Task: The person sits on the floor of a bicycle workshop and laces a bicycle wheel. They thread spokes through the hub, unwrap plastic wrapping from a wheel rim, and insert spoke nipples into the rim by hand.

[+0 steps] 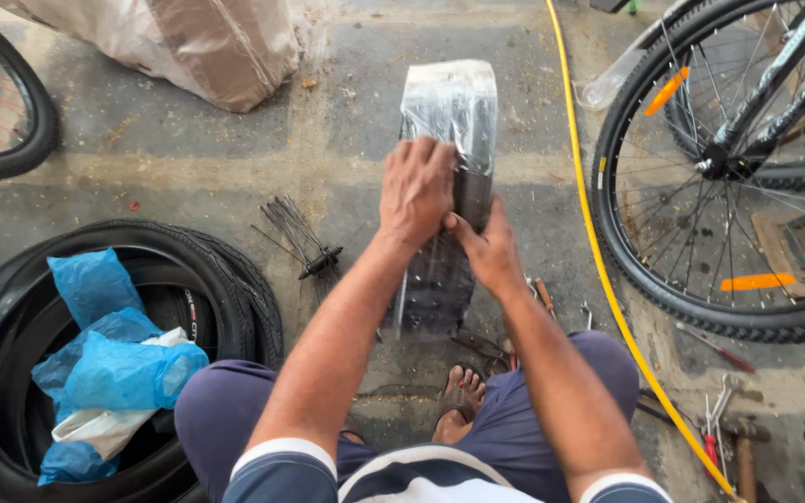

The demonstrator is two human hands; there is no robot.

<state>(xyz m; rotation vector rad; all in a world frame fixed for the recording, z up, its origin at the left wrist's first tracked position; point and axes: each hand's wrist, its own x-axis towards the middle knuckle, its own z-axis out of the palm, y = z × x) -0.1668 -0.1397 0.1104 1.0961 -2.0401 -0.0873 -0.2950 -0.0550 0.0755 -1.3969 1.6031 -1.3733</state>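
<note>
**Both hands on a plastic-wrapped bundle on a workshop floor**

A seated person grips a long bundle of thin dark rods wrapped in clear plastic film (447, 177), which stands tilted on the grey concrete floor (188, 158) between the knees, its top leaning away from the body. The left hand (416, 191) lies over the front of the bundle about halfway up, fingers curled down and pressed together against the wrap. The right hand (488, 250) holds the bundle's right edge just below, thumb pressed on the film and touching the left hand; its other fingers are hidden behind the bundle. To the left, near the bundle, a loose bunch of thin metal spokes (298, 237) lies on the floor. Further left, stacked black rubber tyres (235, 279) hold crumpled blue plastic bags (114, 363). To the right, a thin yellow hose (607, 279) curves past a spoked bicycle wheel with orange reflectors (729, 177). Small hand tools (724, 419) lie at lower right.
</note>
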